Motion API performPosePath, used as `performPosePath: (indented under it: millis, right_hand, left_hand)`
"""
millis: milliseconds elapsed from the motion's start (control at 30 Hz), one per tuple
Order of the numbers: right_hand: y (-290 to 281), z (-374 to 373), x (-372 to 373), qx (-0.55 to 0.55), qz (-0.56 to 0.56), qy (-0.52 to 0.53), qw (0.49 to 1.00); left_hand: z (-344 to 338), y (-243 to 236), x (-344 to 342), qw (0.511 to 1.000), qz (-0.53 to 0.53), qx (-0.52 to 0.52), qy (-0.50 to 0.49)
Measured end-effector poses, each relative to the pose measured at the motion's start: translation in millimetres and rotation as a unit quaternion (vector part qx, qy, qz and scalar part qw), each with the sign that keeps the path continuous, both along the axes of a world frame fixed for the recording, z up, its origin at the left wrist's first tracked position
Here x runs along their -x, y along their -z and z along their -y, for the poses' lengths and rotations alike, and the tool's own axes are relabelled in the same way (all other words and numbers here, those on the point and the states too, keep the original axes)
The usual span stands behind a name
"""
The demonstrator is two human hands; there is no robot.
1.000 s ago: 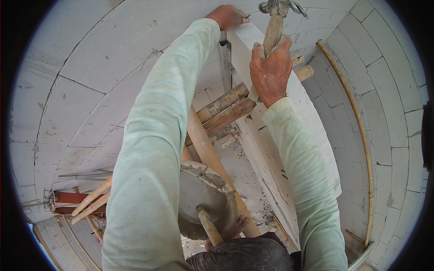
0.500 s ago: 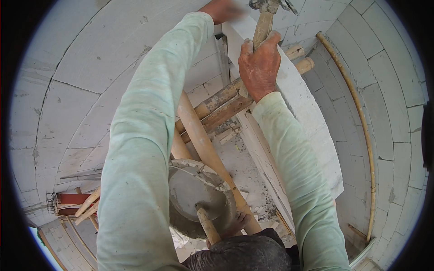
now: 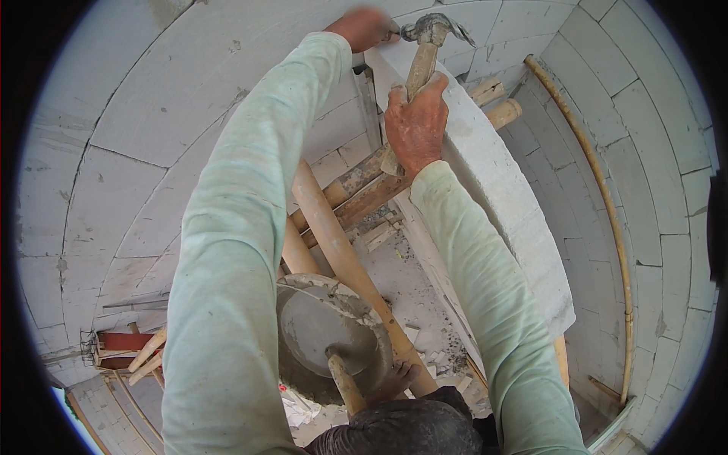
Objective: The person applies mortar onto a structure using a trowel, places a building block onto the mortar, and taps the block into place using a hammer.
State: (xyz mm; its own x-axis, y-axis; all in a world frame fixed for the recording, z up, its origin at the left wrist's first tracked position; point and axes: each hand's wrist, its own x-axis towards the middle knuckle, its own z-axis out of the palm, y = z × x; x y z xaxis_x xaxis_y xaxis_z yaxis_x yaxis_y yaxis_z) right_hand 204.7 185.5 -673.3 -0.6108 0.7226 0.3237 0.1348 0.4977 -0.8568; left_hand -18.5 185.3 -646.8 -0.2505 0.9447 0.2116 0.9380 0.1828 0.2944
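My right hand [image 3: 417,125] is closed round the wooden handle of a claw hammer [image 3: 434,34], its claw pointing right. The hammer's striking face is at the fingertips of my left hand [image 3: 364,29], at the top against the block wall. The left fingers are pinched together; motion blurs them, and a small dark thing between them is too small to name. Beneath the hammer a long white block beam [image 3: 504,197] runs from the wall down to the right.
Below my arms a round bucket [image 3: 292,371] holds grey wet mortar and a wooden-handled tool [image 3: 345,383]. Bamboo poles [image 3: 334,227] cross beside it. A thin bamboo pole [image 3: 603,171] leans along the right block wall [image 3: 652,189]. Rubble [image 3: 436,341] lies on the floor below.
The hammer and my right hand have come down and left, bringing the hammer head to my left fingertips. My left hand has drawn slightly left. The view has shifted a little.
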Motion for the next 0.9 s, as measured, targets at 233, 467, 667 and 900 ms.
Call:
performPosePath:
  millis: [233, 467, 667, 900]
  right_hand:
    - [-13.5, 18.2, 1.2, 0.039, -0.072, 0.014, 0.997]
    - [-15.6, 16.6, -10.4, 0.074, -0.059, -0.005, 0.995]
    - [-20.5, 41.3, -48.7, 0.074, -0.131, 0.049, 0.987]
    - [29.6, 35.2, -123.2, -0.014, -0.126, 0.075, 0.989]
  left_hand:
    - [11.4, 2.8, 14.0, 0.999, -0.003, -0.044, 0.023]
    - [14.4, -5.8, -8.8, 0.999, -0.004, -0.033, -0.028]
    - [63.3, -10.1, -51.2, 0.991, -0.076, -0.076, -0.081]
    - [65.4, -83.1, -228.9, 0.958, -0.013, -0.178, 0.224]
